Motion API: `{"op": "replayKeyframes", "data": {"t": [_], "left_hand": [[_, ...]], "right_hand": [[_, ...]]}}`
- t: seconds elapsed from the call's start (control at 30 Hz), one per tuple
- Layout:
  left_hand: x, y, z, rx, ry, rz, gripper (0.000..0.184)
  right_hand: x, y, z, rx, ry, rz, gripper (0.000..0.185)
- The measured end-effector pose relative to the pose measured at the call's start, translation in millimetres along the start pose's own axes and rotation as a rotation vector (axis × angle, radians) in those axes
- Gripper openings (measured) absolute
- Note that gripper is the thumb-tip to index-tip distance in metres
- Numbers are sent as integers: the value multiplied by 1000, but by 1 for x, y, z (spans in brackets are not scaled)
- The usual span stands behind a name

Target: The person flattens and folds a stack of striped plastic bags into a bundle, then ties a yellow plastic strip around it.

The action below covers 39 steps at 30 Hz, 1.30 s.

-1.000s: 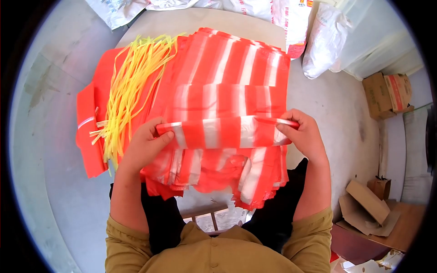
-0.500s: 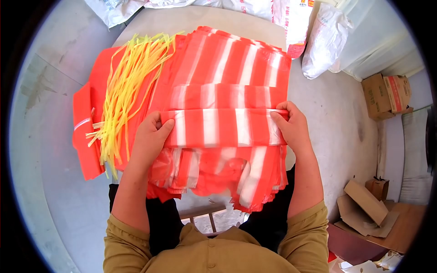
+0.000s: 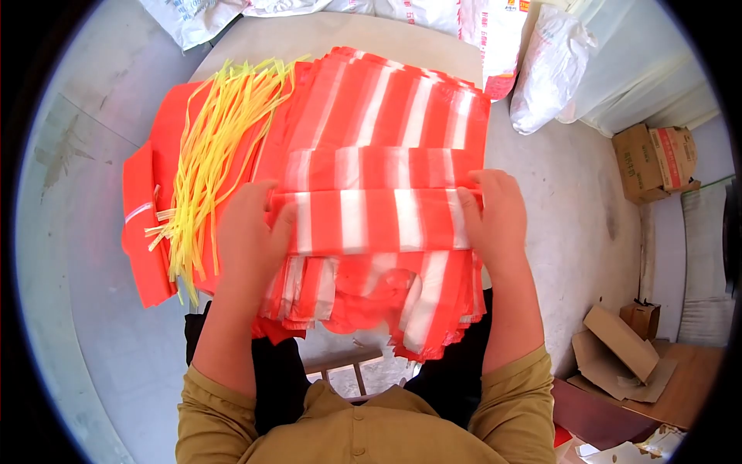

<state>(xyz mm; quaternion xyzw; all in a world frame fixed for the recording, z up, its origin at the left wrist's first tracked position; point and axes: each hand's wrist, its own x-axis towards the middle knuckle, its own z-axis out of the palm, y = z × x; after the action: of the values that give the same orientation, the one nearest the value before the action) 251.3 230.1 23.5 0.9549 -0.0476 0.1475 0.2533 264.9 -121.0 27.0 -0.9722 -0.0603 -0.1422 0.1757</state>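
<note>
A thick stack of red-and-white striped plastic bags (image 3: pixel 433 104) lies before me, its handle ends hanging toward my lap. Across the stack runs a folded-over band of striped plastic (image 3: pixel 375 222). My left hand (image 3: pixel 251 232), a little blurred, is at the band's left end, thumb over the plastic and fingers apart from it. At the right end is my right hand (image 3: pixel 498 213), its thumb on the band's edge and its fingers parted from the thumb. The undersides of the fingers are hidden. A bundle of yellow strips (image 3: pixel 224 147) lies left of the stack.
More folded red plastic (image 3: pixel 147 232) rests under and beside the yellow strips. White printed sacks (image 3: pixel 553 69) stand along the far side. Cardboard boxes (image 3: pixel 645 166) are at the right, with an opened carton (image 3: pixel 618 356) lower down.
Both thumbs have parted from the fingers at the band's ends, the left more clearly. The band and stack have shifted slightly left. The yellow strips look unchanged.
</note>
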Motion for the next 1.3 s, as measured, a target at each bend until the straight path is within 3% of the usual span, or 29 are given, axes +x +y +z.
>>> {"op": "replayKeyframes", "data": {"t": [0.1,0.17,0.27,0.3,0.4,0.7,0.8,0.87,0.97,1.3], "left_hand": [[-5,10,17,1,-16,377,47],[-7,25,29,28,-106,530,53],[-9,31,40,8,-241,426,58],[-7,31,40,24,-263,387,60],[-2,26,37,90,-323,284,66],[-1,7,28,277,-271,106,76],[-1,8,23,267,-203,149,77],[0,17,11,146,-196,255,78],[-2,27,3,33,-421,457,79],[-2,12,4,-16,-408,409,75]], "right_hand": [[-8,-40,10,165,-128,-169,40],[-4,-58,30,195,-124,-562,56],[-11,-69,41,197,-192,-519,66],[-7,-66,41,206,-327,-417,69],[4,-48,38,58,-342,-365,68],[5,-4,31,-142,-172,2,63],[6,-3,21,-243,-89,5,64],[4,-14,8,6,-215,-196,66],[-6,-34,0,152,-373,-367,68],[-10,-16,-4,62,-426,-383,71]]}}
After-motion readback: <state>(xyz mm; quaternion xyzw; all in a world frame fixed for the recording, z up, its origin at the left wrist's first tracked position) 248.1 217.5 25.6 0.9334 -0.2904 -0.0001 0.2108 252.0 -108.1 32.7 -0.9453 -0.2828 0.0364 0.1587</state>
